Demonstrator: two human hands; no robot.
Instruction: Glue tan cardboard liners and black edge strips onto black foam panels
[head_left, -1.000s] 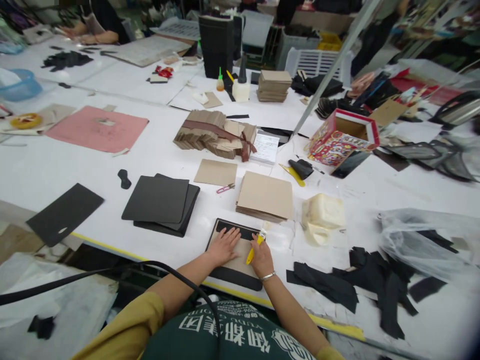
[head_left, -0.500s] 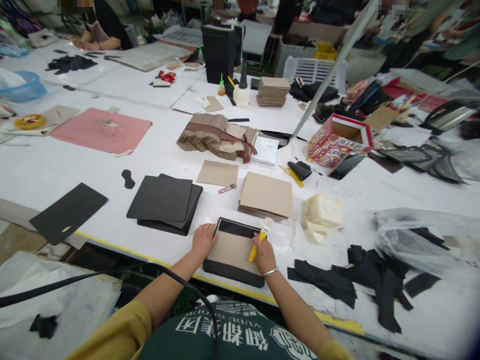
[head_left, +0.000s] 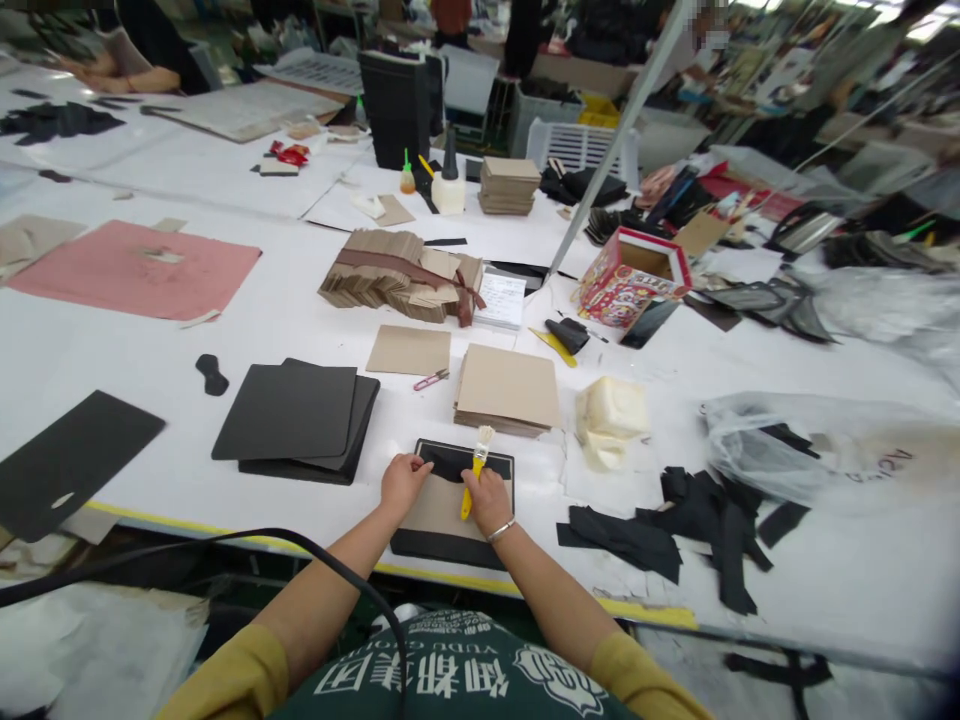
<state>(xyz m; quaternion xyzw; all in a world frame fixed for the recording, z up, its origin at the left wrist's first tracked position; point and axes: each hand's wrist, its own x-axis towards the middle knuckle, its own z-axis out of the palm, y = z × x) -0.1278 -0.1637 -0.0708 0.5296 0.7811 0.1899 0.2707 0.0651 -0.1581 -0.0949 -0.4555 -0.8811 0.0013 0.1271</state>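
Observation:
A black panel point(head_left: 450, 545) with a tan card point(head_left: 442, 505) laid on it lies at the table's near edge. My left hand point(head_left: 403, 482) pinches the panel's far left corner, where the black top flap is lifted and wrinkled. My right hand point(head_left: 486, 500) rests on the tan card and is closed on a yellow-handled brush point(head_left: 475, 470), bristles pointing away from me above the panel's far edge.
A stack of tan cards point(head_left: 508, 390), a stack of black panels point(head_left: 296, 420), a yellowish glue container point(head_left: 609, 415), black fabric scraps point(head_left: 675, 520), a clear plastic bag point(head_left: 817, 450) and a tied cardboard bundle point(head_left: 401, 275) surround it. Another person's arms are at the far left.
My left hand slid off the tan card to the panel's far left corner and now lifts the black flap. My right hand with the brush shifted left onto the card.

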